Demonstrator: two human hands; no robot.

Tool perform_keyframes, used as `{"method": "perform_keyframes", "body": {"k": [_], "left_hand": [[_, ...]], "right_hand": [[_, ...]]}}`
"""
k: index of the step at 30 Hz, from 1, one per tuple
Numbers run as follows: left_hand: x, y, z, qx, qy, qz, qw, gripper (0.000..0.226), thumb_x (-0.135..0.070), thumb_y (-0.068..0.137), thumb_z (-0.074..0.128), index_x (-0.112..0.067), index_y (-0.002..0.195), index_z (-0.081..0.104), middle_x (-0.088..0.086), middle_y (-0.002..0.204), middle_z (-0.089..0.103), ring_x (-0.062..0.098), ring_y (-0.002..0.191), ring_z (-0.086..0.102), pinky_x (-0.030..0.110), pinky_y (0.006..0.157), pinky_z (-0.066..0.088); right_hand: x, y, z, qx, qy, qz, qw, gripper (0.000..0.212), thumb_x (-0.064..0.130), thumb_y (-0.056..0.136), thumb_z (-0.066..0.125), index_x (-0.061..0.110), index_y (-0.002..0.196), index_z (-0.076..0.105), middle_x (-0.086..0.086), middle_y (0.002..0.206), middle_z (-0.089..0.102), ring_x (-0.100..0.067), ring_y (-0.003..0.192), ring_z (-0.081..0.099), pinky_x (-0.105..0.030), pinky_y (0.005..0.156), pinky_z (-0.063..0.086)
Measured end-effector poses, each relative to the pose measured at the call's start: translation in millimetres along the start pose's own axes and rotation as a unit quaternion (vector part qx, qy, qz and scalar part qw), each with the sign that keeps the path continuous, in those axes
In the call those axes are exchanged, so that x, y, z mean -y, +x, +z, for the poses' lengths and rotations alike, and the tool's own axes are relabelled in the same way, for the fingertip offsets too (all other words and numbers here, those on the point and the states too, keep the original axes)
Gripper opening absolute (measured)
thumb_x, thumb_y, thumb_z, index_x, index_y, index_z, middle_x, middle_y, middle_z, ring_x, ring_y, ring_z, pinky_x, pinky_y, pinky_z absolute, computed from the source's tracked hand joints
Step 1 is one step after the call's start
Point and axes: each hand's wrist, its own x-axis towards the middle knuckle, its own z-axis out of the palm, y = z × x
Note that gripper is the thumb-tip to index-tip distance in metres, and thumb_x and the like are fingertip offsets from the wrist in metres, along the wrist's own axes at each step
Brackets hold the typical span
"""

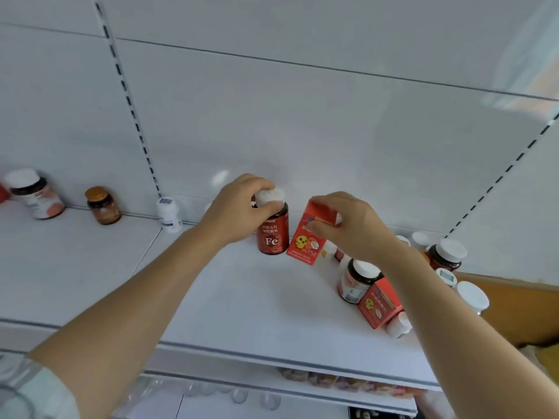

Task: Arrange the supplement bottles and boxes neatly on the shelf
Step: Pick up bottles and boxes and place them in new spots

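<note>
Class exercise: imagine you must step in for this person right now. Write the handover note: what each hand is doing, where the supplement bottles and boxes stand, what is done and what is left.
Left hand: grips the white cap of the red Fe bottle, upright at the back of the shelf.
Right hand: fingers pinch the top of the red chick box, tilted beside the Fe bottle.
Done: these two are nearly side by side at the back.
Left: straighten the box; sort the right-hand cluster, including the second red box and the dark jar; line up the white bottle and the amber bottle further left.
</note>
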Motion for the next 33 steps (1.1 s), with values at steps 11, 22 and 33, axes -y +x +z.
{"method": "perform_keyframes", "body": {"k": [11,22,33], "left_hand": [[31.6,-60.9,-86.7,-0.040,-0.073,-0.037,0.996,0.038,-0.046,0.082,0.071,-0.027,0.116,0.069,-0.013,0.114,0.060,0.002,0.099,0.060,0.018,0.081,0.049],[121.1,-138.4,-212.5,-0.041,-0.067,-0.075,0.994,0.039,-0.048,0.083,0.070,-0.032,0.119,0.066,-0.016,0.116,0.058,0.000,0.102,0.058,0.018,0.089,0.047],[209.1,-178.1,-296.6,-0.066,-0.073,-0.157,0.983,0.040,-0.044,0.080,0.075,-0.030,0.117,0.066,-0.014,0.114,0.063,0.004,0.101,0.060,0.022,0.083,0.049]], "right_hand": [[94.2,13.6,38.3,0.038,0.091,0.004,0.995,0.034,0.043,0.084,0.071,0.039,0.117,0.065,0.017,0.110,0.063,-0.002,0.102,0.059,-0.011,0.078,0.046],[246.1,14.9,126.4,0.057,0.121,-0.003,0.991,0.038,0.038,0.091,0.065,0.030,0.128,0.060,0.013,0.116,0.063,-0.006,0.103,0.060,-0.028,0.092,0.048],[328.4,60.6,200.3,0.105,0.087,-0.018,0.990,0.056,0.034,0.088,0.068,0.027,0.140,0.048,0.011,0.122,0.057,-0.009,0.095,0.064,-0.023,0.085,0.050]]}}
